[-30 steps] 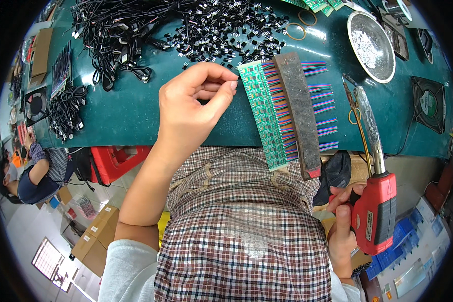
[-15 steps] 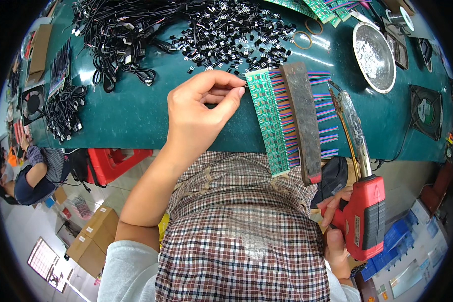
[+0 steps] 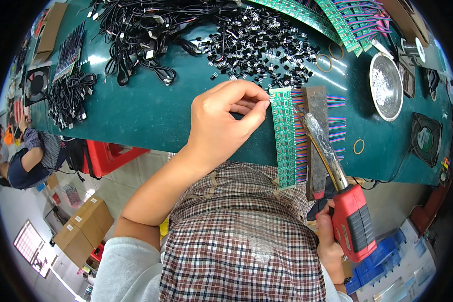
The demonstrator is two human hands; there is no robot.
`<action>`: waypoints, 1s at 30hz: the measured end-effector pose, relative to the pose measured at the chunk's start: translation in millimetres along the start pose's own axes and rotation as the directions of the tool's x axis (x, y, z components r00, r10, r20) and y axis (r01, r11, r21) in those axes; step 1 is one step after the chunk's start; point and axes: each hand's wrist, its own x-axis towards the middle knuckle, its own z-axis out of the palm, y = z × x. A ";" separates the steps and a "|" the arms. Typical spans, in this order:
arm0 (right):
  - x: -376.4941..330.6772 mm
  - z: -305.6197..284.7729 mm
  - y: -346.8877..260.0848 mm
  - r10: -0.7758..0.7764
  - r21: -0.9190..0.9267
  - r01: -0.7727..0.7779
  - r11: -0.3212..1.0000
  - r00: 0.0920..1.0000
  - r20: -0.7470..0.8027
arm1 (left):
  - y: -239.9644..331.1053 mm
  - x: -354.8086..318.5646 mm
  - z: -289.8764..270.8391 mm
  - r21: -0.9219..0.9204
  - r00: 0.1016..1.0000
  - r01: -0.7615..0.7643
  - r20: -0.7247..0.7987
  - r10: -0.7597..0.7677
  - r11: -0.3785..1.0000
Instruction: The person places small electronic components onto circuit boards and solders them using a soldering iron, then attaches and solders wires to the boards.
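Over green table (image 3: 151,116), soldering gun (image 3: 345,201) now nearer green strip (image 3: 284,136).

Single head-worn fisheye view, looking steeply down from close above the person's chest onto the dark green tabletop (image 3: 151,108). Tabletop filled the upper frame, bent at the rim; floor and cardboard boxes (image 3: 83,229) lay lower left.

1. Two hands: left hand (image 3: 221,126), right hand (image 3: 331,246).
2. One red soldering gun (image 3: 355,226).
3. One round metal dish (image 3: 386,86).
4. Three rubber bands (image 3: 323,63) lying loose.
5. Two black fans (image 3: 426,138).
6. Small black components (image 3: 256,45): too many to count.
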 end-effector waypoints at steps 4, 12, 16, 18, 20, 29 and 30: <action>15.1 12.3 -4.8 -0.066 0.113 0.069 0.991 0.997 -0.032 | -2.1 2.7 0.7 0.000 0.999 0.015 -0.030 -0.015 1.000; 33.2 18.0 -14.0 -0.032 0.170 0.029 0.985 0.999 0.016 | -0.6 4.7 -1.5 0.032 1.000 -0.002 -0.013 0.002 0.999; 37.9 19.1 -11.6 -0.089 0.126 0.084 0.988 0.995 0.033 | -3.4 5.5 -0.8 0.030 1.000 -0.001 -0.015 0.001 1.000; 38.6 20.5 -14.5 -0.083 0.106 0.080 0.991 0.996 0.022 | -3.8 5.6 -0.5 0.020 1.000 -0.015 -0.012 0.015 1.000; 37.5 22.1 -16.6 -0.047 0.119 0.045 0.992 0.999 0.016 | -3.8 5.5 0.1 0.015 1.000 -0.019 -0.016 0.019 1.000; 36.0 22.4 -13.1 -0.091 0.040 0.090 0.995 0.996 0.017 | -5.3 4.3 0.5 0.028 0.999 -0.027 -0.034 0.028 0.999; 36.0 22.1 -12.9 -0.104 0.030 0.103 0.994 0.995 0.012 | -5.4 4.2 0.6 0.029 0.999 -0.030 -0.035 0.031 0.999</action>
